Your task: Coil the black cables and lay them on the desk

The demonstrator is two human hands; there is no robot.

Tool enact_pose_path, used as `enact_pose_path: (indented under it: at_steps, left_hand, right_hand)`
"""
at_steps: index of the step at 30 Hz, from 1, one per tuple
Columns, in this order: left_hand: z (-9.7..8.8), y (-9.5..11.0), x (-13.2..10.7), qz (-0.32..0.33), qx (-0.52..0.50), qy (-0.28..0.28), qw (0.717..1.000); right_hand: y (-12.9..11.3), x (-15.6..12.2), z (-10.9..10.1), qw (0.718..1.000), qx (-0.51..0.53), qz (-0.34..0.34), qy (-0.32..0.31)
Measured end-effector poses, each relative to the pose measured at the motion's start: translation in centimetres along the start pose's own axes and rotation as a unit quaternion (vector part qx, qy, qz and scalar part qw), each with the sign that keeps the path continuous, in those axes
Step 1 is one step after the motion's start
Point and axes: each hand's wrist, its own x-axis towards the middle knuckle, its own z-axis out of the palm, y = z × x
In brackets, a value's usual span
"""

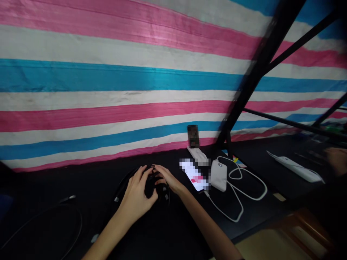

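Both hands meet at the centre of the desk (89,187) over a small black object (152,188). It lies between the two palms, near the front-middle of the dark top.

Left hand (137,195): fingers (141,172) spread and draped over the object's left side and top, thumb low beside it. Touching for certain; whether it truly grips, cannot tell.

Right hand (167,179): fingers (159,172) bent and curled down onto the object's right side, clasping it.

A black cord (123,184) loops out from under the hands to the left; whether it joins the object is not clear. The object is black on black and mostly covered by the hands, so its shape cannot be made out. A second dark cable (54,206) trails off the lower left edge.

Just right of the right hand: a phone (195,176) lying flat, screen blurred out. Beside it, touching or nearly so, a white power bank (219,175), with a white cable (245,191) coiling loosely to the right. Behind these, a white power strip (200,155) and a small dark phone standing upright (192,136) against the backdrop, face unreadable.

Far right, well apart: another long white strip (296,168) and a co-worker's hand (336,159), smeared and cut by the edge.

Desk top black, matte. Behind it a hung sheet (108,72) striped pink, white and blue. Black metal frame bars (260,68) slant across the upper right. Wooden furniture shows at the lower right corner.
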Motion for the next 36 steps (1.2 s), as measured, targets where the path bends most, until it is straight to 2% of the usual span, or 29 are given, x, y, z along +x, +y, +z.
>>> enact_pose_path:
  at_steps: [3, 7, 11, 15, 17, 19, 21, 23, 25, 28, 30, 31, 33, 34, 36]
  left_hand:
    - [-0.9, -0.8, 0.0, -0.047, 0.022, 0.026, 0.998]
    - [-2.5, -1.3, -0.3, -0.133, 0.031, 0.001, 0.991]
    - [-4.7, -0.9, -0.6, -0.148, 0.031, -0.008, 0.988]
    - [-6.5, -1.0, -0.8, -0.190, 0.038, -0.026, 0.981]
    - [-6.8, -1.8, -1.0, -0.224, -0.004, -0.022, 0.974]
    - [-7.0, -2.8, -1.3, -0.253, -0.107, 0.017, 0.961]
    - [-7.4, -3.5, -1.5, -0.267, -0.222, 0.080, 0.934]
    - [-8.6, -3.8, -1.7, -0.279, -0.290, 0.146, 0.904]
    - [-10.5, -3.6, -1.8, -0.282, -0.312, 0.205, 0.884]
    - [-13.4, -2.7, -1.6, -0.253, -0.293, 0.267, 0.883]
    - [-14.2, -2.0, -1.4, -0.221, -0.247, 0.279, 0.901]
    - [-14.0, -1.7, -1.3, -0.200, -0.215, 0.271, 0.917]
    - [-12.2, -1.1, -1.3, -0.129, -0.138, 0.229, 0.955]
    - [-10.8, -0.9, -1.4, -0.076, -0.097, 0.179, 0.976]
    - [-7.5, -0.6, -1.7, 0.043, -0.010, 0.066, 0.997]
  right_hand:
    - [-0.1, -0.1, 0.5, 0.999, -0.031, -0.034, -0.019]
    - [-0.1, -0.2, 0.9, 0.990, -0.093, -0.104, -0.035]
    - [0.3, -0.1, 1.0, 0.982, -0.110, -0.147, -0.038]
    - [1.0, 0.5, 0.7, 0.978, -0.137, -0.158, -0.020]
    - [1.4, 0.8, 0.5, 0.980, -0.135, -0.142, -0.010]
    - [1.7, 1.1, 0.3, 0.986, -0.118, -0.120, -0.004]
    - [1.8, 1.2, 0.1, 0.992, -0.084, -0.097, -0.002]
    - [1.6, 1.0, 0.1, 0.997, -0.036, -0.075, 0.002]
    - [1.2, 0.6, 0.2, 0.998, 0.017, -0.052, 0.006]
    - [0.5, -0.1, 0.7, 0.998, 0.067, -0.014, -0.008]
    - [0.2, -0.4, 1.2, 0.997, 0.074, 0.009, -0.034]
    - [0.1, -0.6, 1.4, 0.996, 0.078, 0.022, -0.048]
    - [0.0, -0.8, 1.7, 0.991, 0.096, 0.059, -0.067]
    - [0.0, -0.8, 1.7, 0.987, 0.113, 0.082, -0.075]
    - [-0.2, -0.8, 1.6, 0.977, 0.152, 0.123, -0.090]
